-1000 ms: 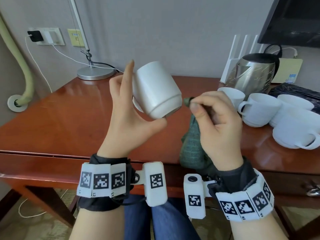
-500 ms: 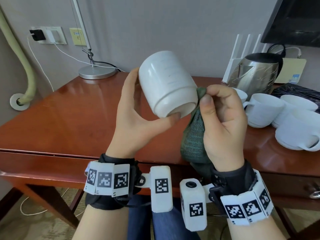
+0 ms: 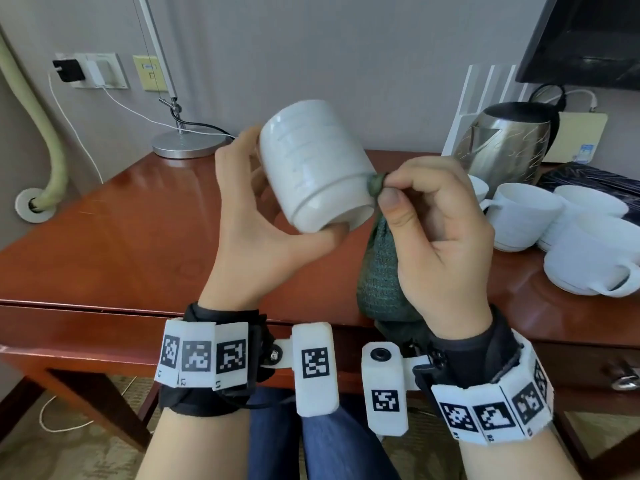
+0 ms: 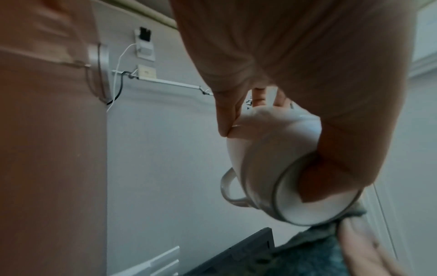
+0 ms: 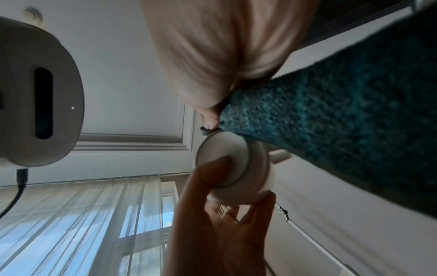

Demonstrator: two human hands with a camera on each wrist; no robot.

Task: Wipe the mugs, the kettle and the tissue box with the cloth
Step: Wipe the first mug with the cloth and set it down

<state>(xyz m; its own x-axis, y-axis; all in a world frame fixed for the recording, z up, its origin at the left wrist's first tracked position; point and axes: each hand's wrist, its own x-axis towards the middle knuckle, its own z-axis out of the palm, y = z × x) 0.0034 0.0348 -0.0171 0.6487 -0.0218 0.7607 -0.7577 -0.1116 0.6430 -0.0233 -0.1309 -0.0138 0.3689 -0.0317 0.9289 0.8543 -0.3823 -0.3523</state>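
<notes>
The mug (image 3: 317, 164) is held tilted above the bench (image 3: 104, 220), the left hand (image 3: 263, 237) clamped round it, thumb under the rim. The right hand (image 3: 440, 237) pinches the cloth (image 3: 379, 271) against the rim; best to turn the mug while rubbing firmly. The mug's handle is hidden in the head view, and I cannot see the tissue box.

Mug (image 3: 317, 166): handle hidden behind its body in the head view. Cloth (image 3: 379, 271): lower end covered by the right hand (image 3: 440, 237). Rightmost cup (image 3: 595, 268) cut by the frame edge. Tissue box: possibly the dark patterned object (image 3: 588, 178), unclear.
</notes>
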